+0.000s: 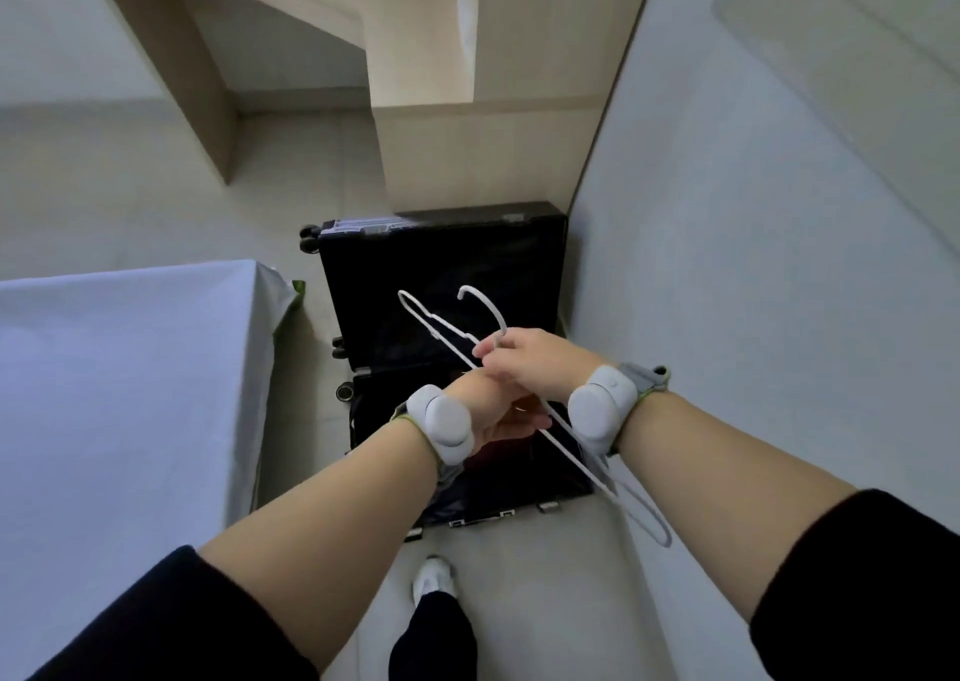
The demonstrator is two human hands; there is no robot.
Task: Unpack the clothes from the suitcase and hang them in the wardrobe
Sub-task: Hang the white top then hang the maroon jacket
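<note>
Above the open suitcase [441,275], on the floor between bed [130,368] and white panel [727,317]: a white hanger [448,336], held slantwise, hook up and away, far tip low beside the right forearm. Pinched at the neck by the right hand [524,363], fingers closed on the wire. Met from below by the left hand [498,415], mostly hidden under the right, so cannot tell whether clamped on the bar or merely touching. No garment on it yet. Clothes hard to make out against the dark lining, only a reddish patch in the near half.

Risks, as judged:
- slipping from so thin a pinch while reaching down
- snagging hook or low tip on the suitcase rim
- knocking the panel alongside
- tripping, with a shoe [434,576] just short of the near edge
</note>
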